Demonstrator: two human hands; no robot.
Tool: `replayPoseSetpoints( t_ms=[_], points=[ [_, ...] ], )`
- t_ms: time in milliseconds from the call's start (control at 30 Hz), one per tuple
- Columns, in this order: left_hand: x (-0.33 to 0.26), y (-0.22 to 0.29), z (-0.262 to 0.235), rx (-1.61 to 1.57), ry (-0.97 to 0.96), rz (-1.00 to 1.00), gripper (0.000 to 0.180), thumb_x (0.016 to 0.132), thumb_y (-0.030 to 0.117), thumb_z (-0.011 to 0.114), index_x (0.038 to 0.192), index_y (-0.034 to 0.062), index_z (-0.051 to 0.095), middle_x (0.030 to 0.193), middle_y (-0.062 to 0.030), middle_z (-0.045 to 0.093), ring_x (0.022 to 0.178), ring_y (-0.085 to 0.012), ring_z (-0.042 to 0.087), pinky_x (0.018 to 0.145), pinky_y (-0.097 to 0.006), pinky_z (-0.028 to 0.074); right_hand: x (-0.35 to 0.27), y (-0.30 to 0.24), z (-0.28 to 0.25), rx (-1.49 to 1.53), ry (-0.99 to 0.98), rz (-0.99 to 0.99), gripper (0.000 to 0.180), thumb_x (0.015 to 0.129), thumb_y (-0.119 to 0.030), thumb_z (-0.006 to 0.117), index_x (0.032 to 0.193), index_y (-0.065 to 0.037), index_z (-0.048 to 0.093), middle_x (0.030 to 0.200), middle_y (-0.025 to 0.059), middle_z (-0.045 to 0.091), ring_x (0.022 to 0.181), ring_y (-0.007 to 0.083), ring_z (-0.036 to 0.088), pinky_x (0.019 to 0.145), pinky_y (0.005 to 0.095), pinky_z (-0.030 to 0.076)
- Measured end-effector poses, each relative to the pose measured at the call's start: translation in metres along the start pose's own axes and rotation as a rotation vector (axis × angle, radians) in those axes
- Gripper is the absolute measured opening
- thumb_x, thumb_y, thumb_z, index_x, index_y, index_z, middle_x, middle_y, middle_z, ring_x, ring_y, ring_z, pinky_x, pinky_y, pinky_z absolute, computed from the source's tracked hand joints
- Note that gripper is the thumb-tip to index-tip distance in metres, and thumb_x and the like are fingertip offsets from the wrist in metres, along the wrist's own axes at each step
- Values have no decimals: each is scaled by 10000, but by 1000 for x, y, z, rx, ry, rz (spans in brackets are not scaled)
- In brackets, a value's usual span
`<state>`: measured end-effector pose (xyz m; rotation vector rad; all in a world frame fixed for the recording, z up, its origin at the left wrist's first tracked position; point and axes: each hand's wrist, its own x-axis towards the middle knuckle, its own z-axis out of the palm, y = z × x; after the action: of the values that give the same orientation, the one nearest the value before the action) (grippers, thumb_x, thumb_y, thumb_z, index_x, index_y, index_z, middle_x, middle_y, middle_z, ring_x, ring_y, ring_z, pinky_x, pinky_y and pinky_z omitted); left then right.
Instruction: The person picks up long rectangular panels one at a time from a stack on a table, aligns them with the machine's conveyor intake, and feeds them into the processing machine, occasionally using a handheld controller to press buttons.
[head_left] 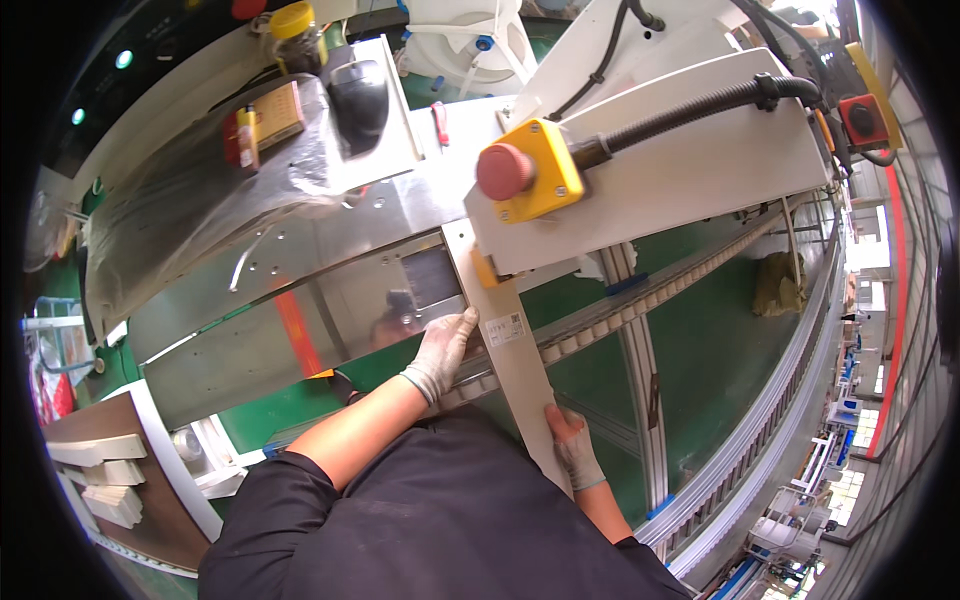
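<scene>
A long, narrow, pale panel (515, 362) with a small printed label slants across the middle, its far end beside a steel machine bed. My left hand (441, 352), in a thin white glove, is closed at the panel's left edge, fingertips against it. Lower down, my right hand (574, 447), gloved too with the thumb bare, grips the right edge near the close end. Its fingers are partly hidden. Just beyond the panel's upper part is a white machine cover (680, 165) bearing a yellow box with a red push button (504, 172).
On the steel bed (330, 270) an orange strip (297, 330) runs crosswise. Plastic sheeting, a small carton (278, 113), a black computer mouse (359, 100) and a yellow-lidded jar (296, 38) are at far left. A roller rail (660, 290) crosses rightward. White blocks (110, 475) lie at lower left.
</scene>
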<state>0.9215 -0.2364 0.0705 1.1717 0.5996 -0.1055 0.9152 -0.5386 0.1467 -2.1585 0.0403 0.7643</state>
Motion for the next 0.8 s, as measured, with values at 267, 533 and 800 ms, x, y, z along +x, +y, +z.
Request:
replayPoseSetpoints(
  t_ms=[267, 533, 800],
  points=[
    [48, 15, 95, -447, -42, -183, 531, 1082, 424, 515, 1283, -57, 613, 1234, -135, 695, 1146, -229, 648, 1013, -370, 491, 55, 43, -70, -49, 96, -39, 536, 1011, -506, 586, 1025, 1, 757, 897, 197, 743, 907, 308, 719, 805, 409, 533],
    [98, 24, 169, -363, -70, -153, 520, 1056, 450, 555, 1313, 1, 610, 1246, -93, 683, 1121, -232, 648, 983, -368, 505, 115, 21, -134, -518, 396, 0, 533, 979, -491, 637, 1157, 5, 715, 1017, 180, 742, 1009, 406, 690, 933, 497, 522],
    [13, -3, 0, 858, -343, 254, 423, 1057, 387, 506, 1121, 3, 670, 1043, -201, 696, 982, -350, 669, 907, -442, 516, 122, -40, 35, -552, 386, -961, 231, 940, -324, 651, 947, -109, 735, 942, 110, 718, 959, 352, 647, 987, 535, 459]
  ],
)
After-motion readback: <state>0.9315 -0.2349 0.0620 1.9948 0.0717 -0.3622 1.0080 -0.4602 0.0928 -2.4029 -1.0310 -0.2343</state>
